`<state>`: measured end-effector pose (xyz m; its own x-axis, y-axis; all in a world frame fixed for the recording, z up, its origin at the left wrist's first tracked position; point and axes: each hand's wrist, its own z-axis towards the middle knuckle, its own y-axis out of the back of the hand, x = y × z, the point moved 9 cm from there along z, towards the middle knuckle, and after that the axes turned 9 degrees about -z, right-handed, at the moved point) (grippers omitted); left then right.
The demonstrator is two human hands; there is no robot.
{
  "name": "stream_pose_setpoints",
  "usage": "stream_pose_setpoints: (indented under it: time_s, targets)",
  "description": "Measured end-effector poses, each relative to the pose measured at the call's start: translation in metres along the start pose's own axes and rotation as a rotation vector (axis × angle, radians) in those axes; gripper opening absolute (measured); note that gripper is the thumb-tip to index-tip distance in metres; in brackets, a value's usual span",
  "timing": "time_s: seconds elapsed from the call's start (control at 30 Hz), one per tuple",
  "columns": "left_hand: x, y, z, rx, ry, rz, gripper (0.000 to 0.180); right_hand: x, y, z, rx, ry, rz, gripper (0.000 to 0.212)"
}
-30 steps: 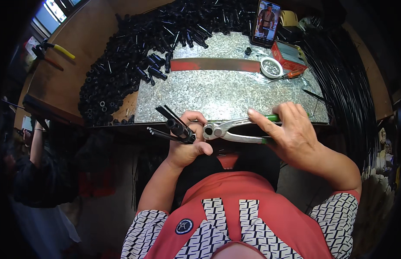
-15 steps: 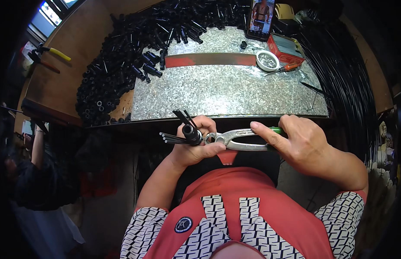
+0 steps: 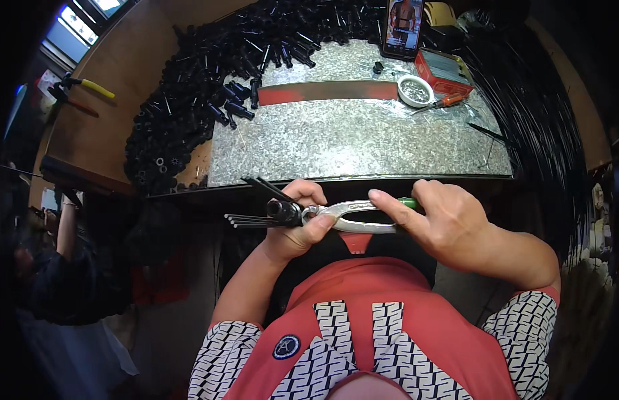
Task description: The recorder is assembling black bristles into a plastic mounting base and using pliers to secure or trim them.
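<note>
My left hand (image 3: pixel 294 233) is closed around a black tubular part (image 3: pixel 283 211) in front of the bench edge. Several thin black rods (image 3: pixel 246 221) fan out from that part to the left and up-left. Pincers (image 3: pixel 363 217) with pale metal jaws and a green grip are in my right hand (image 3: pixel 449 217), its fingers wrapped round the handles. The pincers' rounded jaws meet the right end of the black part, beside my left thumb. What exactly lies between the jaws is too small to make out.
A stone slab (image 3: pixel 276 143) tops the bench, with a flat metal strip (image 3: pixel 329 92) on it. Black tubular parts (image 3: pixel 189 100) heap up left and behind. At the right are a white bowl (image 3: pixel 427 101), red box (image 3: pixel 449 79), phone (image 3: pixel 403 33), orange-handled tool (image 3: pixel 449 100) and black rods (image 3: pixel 529 113).
Both hands, with the black part and the pincers, have moved a little left. The black part has turned, and its rods reach farther left. The view has shifted slightly.
</note>
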<state>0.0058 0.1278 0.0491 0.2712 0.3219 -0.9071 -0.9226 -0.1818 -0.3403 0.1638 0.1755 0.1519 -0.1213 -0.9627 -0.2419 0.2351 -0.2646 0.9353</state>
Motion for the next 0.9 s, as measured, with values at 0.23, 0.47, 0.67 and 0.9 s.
stream_pose_setpoints:
  time_s: [0.23, 0.47, 0.67, 0.9]
  targets:
    - [0.001, 0.022, 0.002, -0.031, 0.024, -0.053, 0.053, -0.011, -0.023, 0.017, 0.044, -0.016, 0.156, 0.062]
    - [-0.049, 0.060, 0.010, -0.183, -0.227, -0.218, 0.112, -0.071, -0.087, 0.011, 0.112, -0.261, 0.377, 0.072]
    - [-0.070, 0.098, 0.001, -0.411, -0.313, -0.469, 0.098, -0.070, -0.094, 0.010, -0.076, -0.337, -0.081, 0.070]
    - [-0.063, 0.106, 0.010, -0.526, -0.294, -0.711, 0.087, 0.066, -0.095, -0.015, -0.035, 0.120, 1.002, 0.066]
